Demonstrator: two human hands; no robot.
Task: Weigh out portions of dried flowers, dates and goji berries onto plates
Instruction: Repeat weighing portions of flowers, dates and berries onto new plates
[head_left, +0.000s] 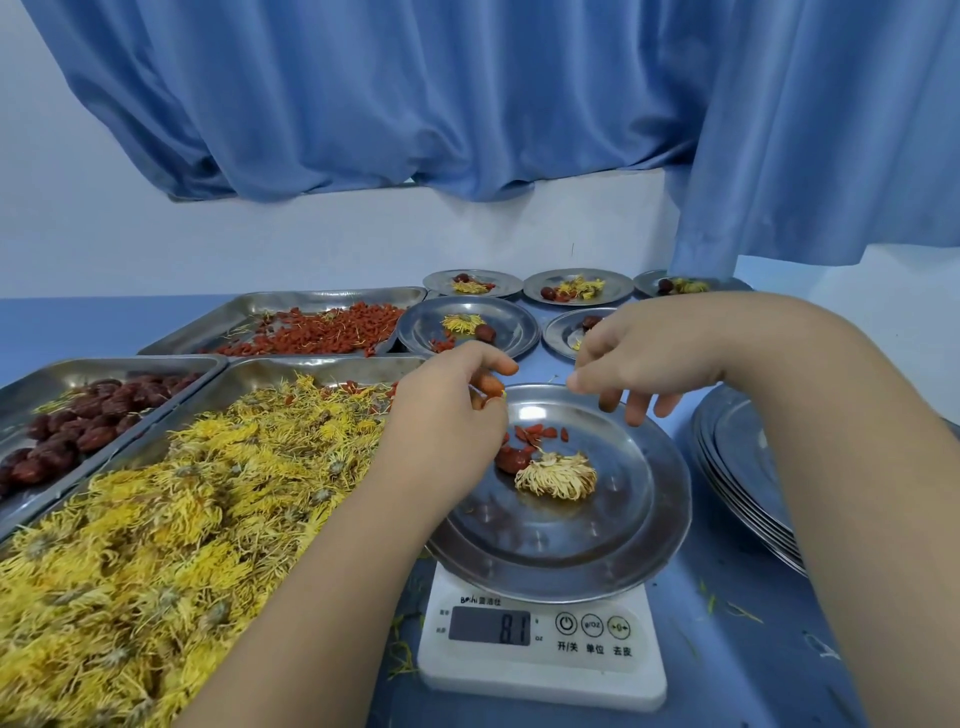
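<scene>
- Curtain (467, 104): plain mid-blue, no pattern.
- Wall (311, 244): pale bluish white.
- Table (753, 675): blue, flecked with yellow petal scraps (727, 608).
- Trays (332, 299): bare silver steel.
- Dried flowers (156, 519): bright yellow, with some greyish centres.
- Dates (67, 436): dark red-brown and glossy.
- Goji berries (322, 332): orange-red.
- Plate (623, 545) on the scale was silver. It carried one cream-yellow flower (556, 475), one dark red date (511, 460) and a few red berries (540, 432).
- Scale (540, 670): white, with black markings.
- Display (488, 626): grey, with dark digits.
- Stacked plates (743, 467): silver.
- Far plates (511, 285): silver, with yellow, red and dark red contents.
</scene>
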